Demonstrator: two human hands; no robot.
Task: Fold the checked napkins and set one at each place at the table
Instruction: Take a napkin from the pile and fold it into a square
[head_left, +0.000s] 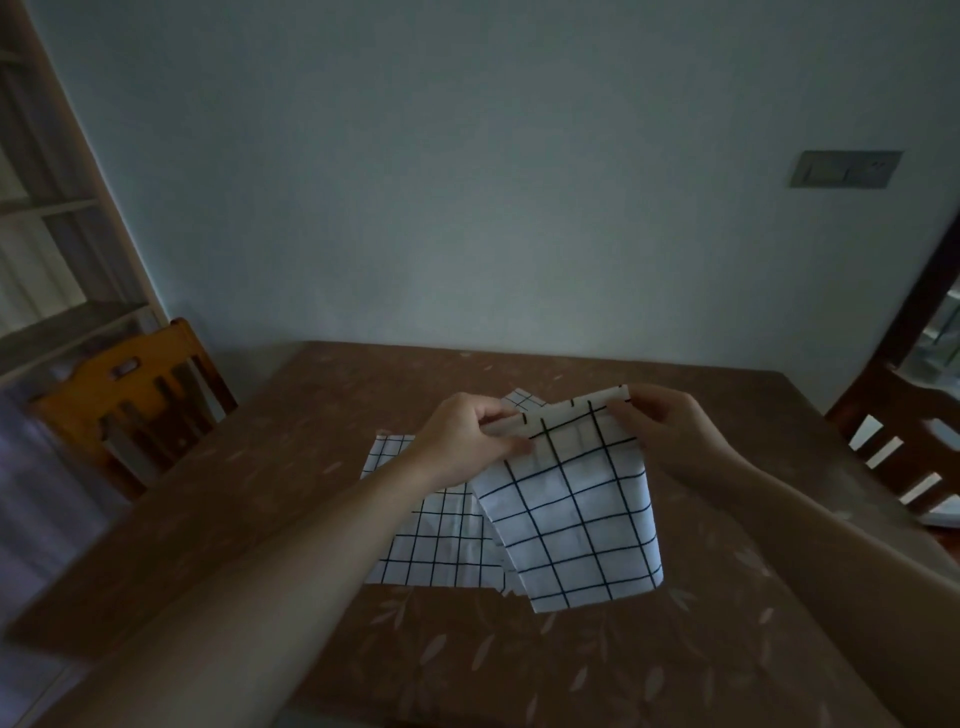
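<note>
Hanging from both hands, the napkin (571, 514) is running its long axis down toward the person. The left hand (462, 441) and right hand (670, 426) are pinching its top edge, one at each corner, level with each other. More napkins (436, 545) are lying on the table (260, 519) beneath, partly hidden; their count is unclear.

A home dining room: a clothed surface (311, 519), wooden chairs (130, 400), a shelf (47, 260), a wall switch (847, 169).
</note>
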